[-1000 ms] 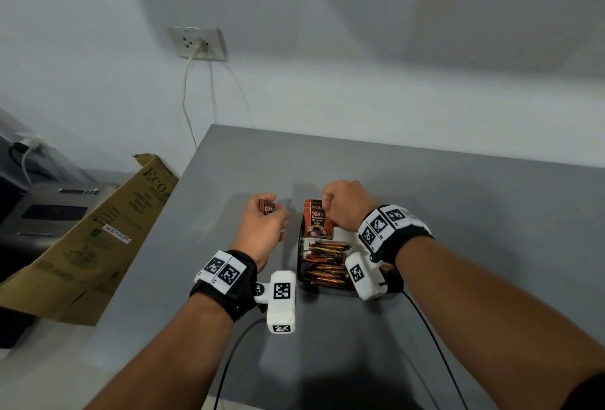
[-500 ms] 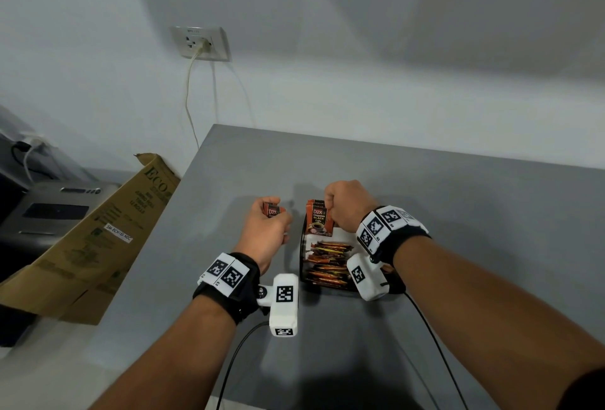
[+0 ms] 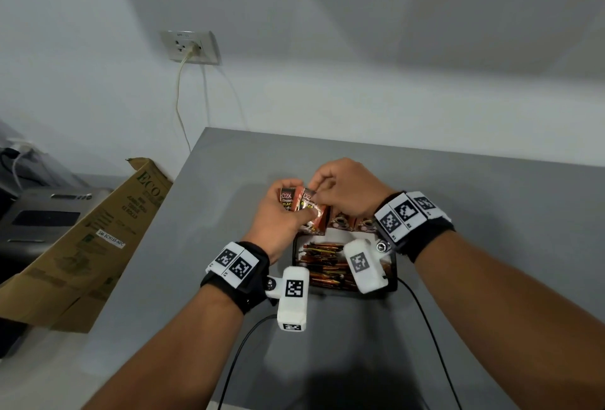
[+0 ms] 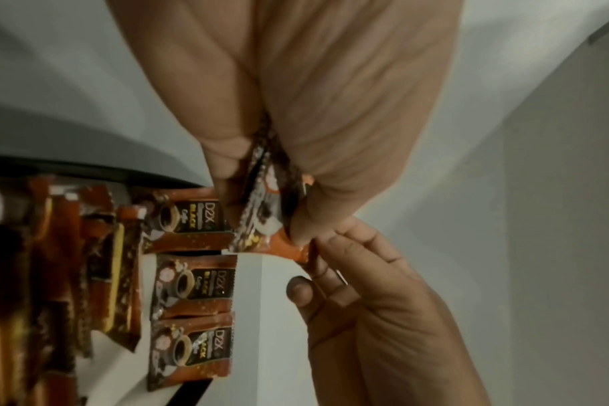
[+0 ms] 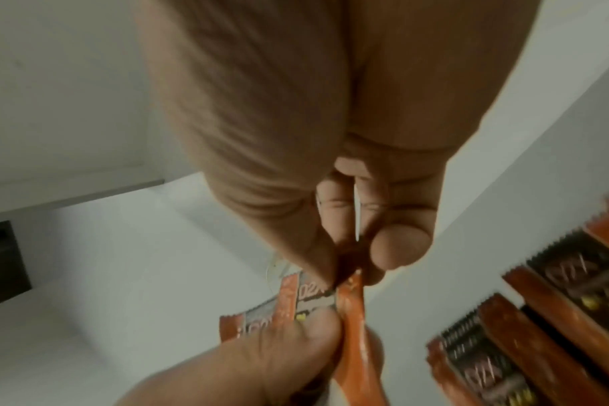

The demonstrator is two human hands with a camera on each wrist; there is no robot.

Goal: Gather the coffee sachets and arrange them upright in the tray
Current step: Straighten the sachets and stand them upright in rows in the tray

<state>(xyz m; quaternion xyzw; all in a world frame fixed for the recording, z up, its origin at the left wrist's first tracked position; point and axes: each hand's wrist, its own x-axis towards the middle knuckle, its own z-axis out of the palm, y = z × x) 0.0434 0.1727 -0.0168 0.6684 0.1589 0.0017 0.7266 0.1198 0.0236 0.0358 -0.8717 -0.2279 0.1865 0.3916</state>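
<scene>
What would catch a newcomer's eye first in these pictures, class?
Two hands meeting above the far end of the tray: the left hand holds a few orange coffee sachets, and the right hand pinches one by its top. More sachets stand packed in the tray on the grey table.
</scene>
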